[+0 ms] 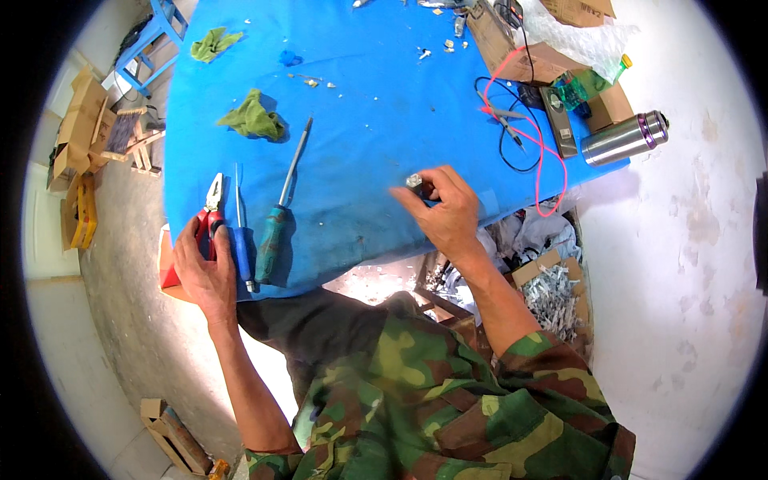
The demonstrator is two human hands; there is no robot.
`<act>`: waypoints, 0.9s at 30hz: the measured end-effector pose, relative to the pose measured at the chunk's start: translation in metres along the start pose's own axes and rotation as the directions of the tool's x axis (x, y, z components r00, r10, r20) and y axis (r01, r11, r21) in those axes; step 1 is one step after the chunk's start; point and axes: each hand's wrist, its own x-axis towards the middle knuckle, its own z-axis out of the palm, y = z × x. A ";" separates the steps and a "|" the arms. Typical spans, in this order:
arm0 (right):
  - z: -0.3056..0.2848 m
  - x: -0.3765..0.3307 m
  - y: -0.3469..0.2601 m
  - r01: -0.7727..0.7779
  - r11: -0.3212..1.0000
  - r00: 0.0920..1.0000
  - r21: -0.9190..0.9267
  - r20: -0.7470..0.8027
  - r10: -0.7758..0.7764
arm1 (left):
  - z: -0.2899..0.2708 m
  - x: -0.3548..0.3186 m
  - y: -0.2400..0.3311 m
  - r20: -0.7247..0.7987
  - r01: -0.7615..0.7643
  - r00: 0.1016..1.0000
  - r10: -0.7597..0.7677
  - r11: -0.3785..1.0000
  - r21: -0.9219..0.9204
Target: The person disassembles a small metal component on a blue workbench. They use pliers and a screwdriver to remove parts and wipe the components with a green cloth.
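Note:
On the left side of the blue-covered table, my left hand is closed round the red handles of a pair of pliers, whose jaws point away from me. Just right of it lie a thin screwdriver with a blue handle and a larger one with a green handle. Over the table's near right part, my right hand pinches a small dark cylindrical piece with a silvery end between thumb and index finger. What exactly that piece is I cannot make out.
Two green cloths and small scraps lie farther back. At the right are a multimeter with red and black leads, a steel flask and cardboard boxes. Below the table edge stands a box of silvery strips.

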 end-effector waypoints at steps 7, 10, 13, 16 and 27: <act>-0.004 0.000 -0.003 -0.049 0.999 0.996 0.023 0.078 0.047 | -0.005 0.005 0.000 -0.081 -0.119 0.990 0.119 0.993 0.008; -0.010 0.004 -0.009 -0.049 0.998 0.988 0.044 0.150 0.042 | -0.003 0.006 -0.008 -0.181 -0.158 0.973 0.146 0.986 -0.057; -0.015 0.009 -0.046 -0.011 0.995 0.982 0.097 0.187 -0.008 | -0.007 0.000 -0.012 -0.187 -0.145 0.974 0.128 0.986 -0.080; -0.003 0.020 -0.095 -0.055 0.968 0.962 0.245 0.273 -0.015 | -0.007 -0.002 -0.015 -0.159 -0.092 0.985 0.072 0.988 -0.120; 0.145 0.043 -0.289 0.071 0.799 0.789 0.597 0.457 -0.411 | 0.002 0.003 -0.022 -0.076 -0.028 0.997 0.006 0.956 -0.293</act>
